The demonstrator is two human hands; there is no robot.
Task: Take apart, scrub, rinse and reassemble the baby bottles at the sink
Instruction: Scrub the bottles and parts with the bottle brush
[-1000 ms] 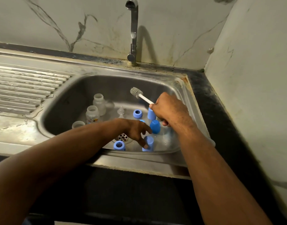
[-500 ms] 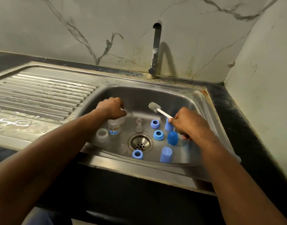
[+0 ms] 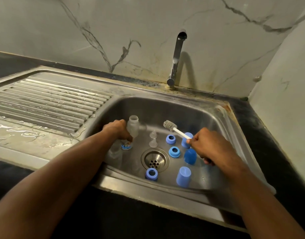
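The steel sink (image 3: 191, 107) held the parts, with the tap (image 3: 176, 56) behind it and the wet draining board (image 3: 44, 100) at the left. The left hand (image 3: 118, 130) gripped a clear bottle (image 3: 133, 125), now lifted off the basin floor; half a second earlier it was only closing on it. The right hand (image 3: 210, 145) held the brush (image 3: 175, 129), fingers curled around the white handle, as before. A second bottle (image 3: 126, 146) stood below with a blue label, the writing unreadable. Blue caps (image 3: 183, 176), rings (image 3: 174, 151) and clear teats (image 3: 153, 143) stood around the drain (image 3: 155, 160).
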